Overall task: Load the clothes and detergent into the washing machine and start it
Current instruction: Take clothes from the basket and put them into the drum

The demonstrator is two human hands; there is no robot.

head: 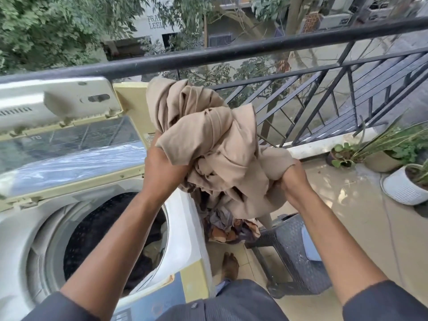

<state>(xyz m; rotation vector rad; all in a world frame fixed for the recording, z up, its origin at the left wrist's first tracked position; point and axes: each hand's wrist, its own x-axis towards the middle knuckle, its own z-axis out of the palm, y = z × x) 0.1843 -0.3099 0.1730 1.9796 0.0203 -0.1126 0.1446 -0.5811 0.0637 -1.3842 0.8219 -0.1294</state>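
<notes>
A bunched beige garment (pixel 208 135) hangs in the air to the right of the washing machine, above the laundry basket. My left hand (pixel 162 167) grips its left side and my right hand (pixel 291 179) grips its right side. The top-loading washing machine (pixel 185 228) stands at the left with its lid (pixel 69 135) raised. Inside its drum (pixel 97 228) lie dark clothes and a pale one. More clothes (pixel 229 228), patterned and grey, sit below the garment in a dark woven basket (pixel 291 251).
A black metal railing (pixel 231 52) runs behind the machine, with trees and a street beyond. Potted plants (pixel 403 181) stand on the tiled floor at the right. My bare foot (pixel 230 265) is between the machine and the basket.
</notes>
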